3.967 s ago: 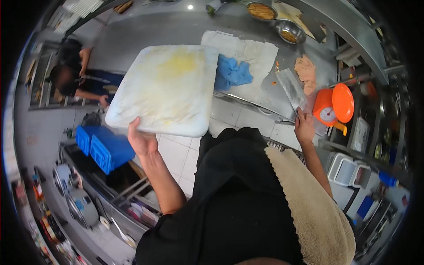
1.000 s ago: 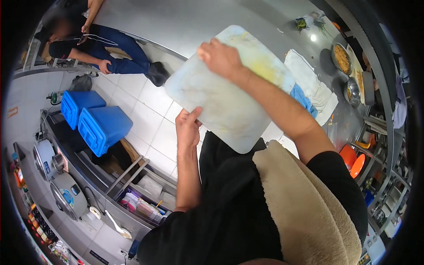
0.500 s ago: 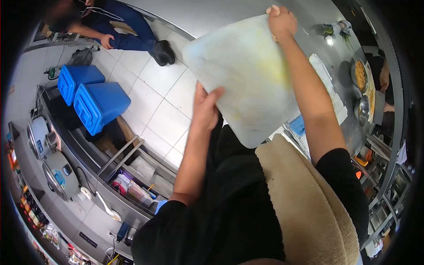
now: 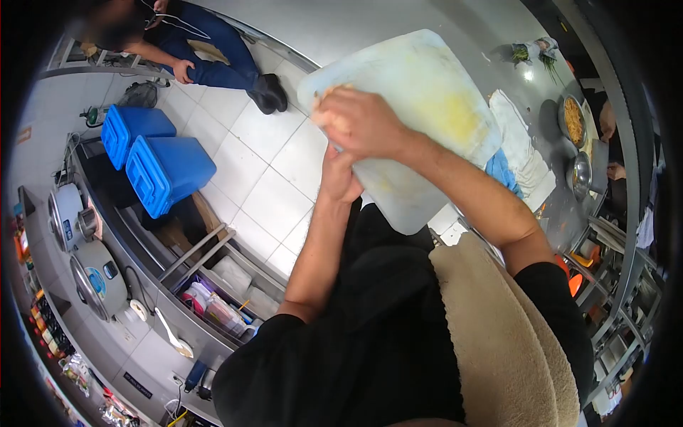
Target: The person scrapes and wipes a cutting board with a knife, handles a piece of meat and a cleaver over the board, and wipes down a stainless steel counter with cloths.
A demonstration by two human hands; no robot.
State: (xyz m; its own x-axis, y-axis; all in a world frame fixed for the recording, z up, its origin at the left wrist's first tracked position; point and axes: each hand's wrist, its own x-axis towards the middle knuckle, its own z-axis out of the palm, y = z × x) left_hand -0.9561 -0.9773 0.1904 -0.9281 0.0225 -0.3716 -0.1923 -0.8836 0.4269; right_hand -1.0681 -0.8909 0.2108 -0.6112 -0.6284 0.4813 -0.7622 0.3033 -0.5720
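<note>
Over the edge of the steel counter (image 4: 398,18), the stained white cutting board (image 4: 455,107) is held up, L hand (image 4: 340,174) closed on its rim. R hand (image 4: 366,124) is bunched on its face nearby w/ a peach cloth (image 4: 329,114), mostly hidden. Blue cloth (image 4: 504,172) & white towels (image 4: 518,139) lie on the counter, R of board; 2 metal bowls (image 4: 580,175) farther R.

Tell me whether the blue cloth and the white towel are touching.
Touching: the head view shows the blue cloth lying against the white towel, no gap between.
</note>
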